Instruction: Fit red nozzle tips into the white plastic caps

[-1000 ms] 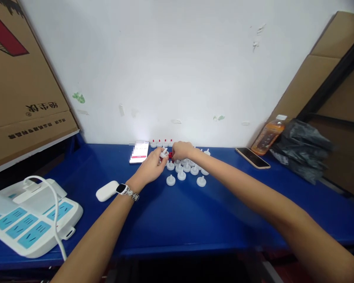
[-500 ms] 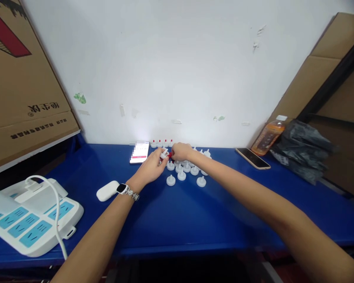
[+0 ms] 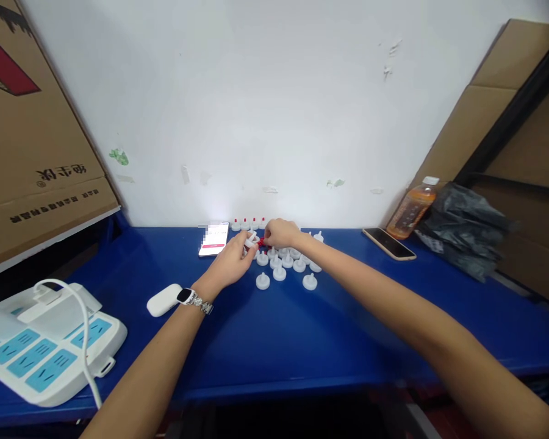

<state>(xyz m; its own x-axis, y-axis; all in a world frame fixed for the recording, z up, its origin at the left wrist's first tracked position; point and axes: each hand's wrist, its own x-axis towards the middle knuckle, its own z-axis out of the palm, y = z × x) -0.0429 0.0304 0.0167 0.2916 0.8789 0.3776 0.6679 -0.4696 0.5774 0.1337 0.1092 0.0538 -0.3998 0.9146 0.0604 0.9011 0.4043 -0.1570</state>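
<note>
My left hand (image 3: 232, 259) is closed on a white nozzle cap (image 3: 251, 239), a round disc with a narrow spout, held just over the table. To its right my right hand (image 3: 281, 233) curls down with fingers pinched beside small red tips (image 3: 262, 242). Whether a tip is between those fingers is hidden. Several loose white nozzle caps (image 3: 279, 272) without red tips lie spout-up in front of and beside my right hand. Along the wall stands a row of white nozzle caps with red tips (image 3: 244, 224).
A lit phone (image 3: 214, 239) and a white oval case (image 3: 163, 300) lie left of my hands. A corded power strip (image 3: 50, 353) sits at front left. Rightward are a dark phone (image 3: 388, 244), an orange drink bottle (image 3: 412, 208) and a black plastic bag (image 3: 460, 228). Cardboard (image 3: 41, 152) leans at left.
The view has shifted slightly. In my left hand the white nozzle cap has turned a little. My right hand's fingers have moved slightly over the red tips.
</note>
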